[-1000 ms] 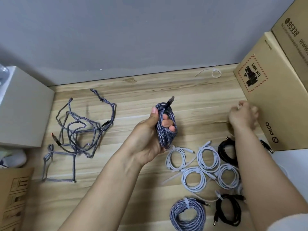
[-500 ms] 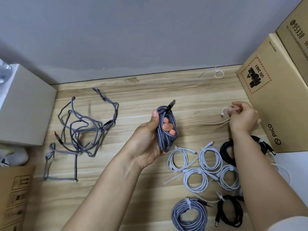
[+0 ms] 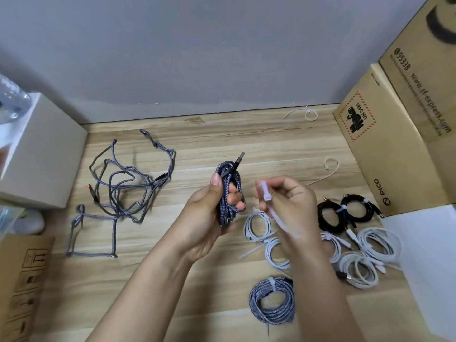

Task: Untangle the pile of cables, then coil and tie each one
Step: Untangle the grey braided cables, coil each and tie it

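The left hand gripped the coil; just beside it, the right hand pinched a tie. Best threaded through the coil's centre, then cinched snug.

Wooden table: loose grey cable, tied coils, zip ties, cardboard boxes.

Two bare forearms reach in from the near edge, no sleeves, watch or rings showing; the left hand has a short, unpainted thumbnail, and the right hand is slightly motion-blurred
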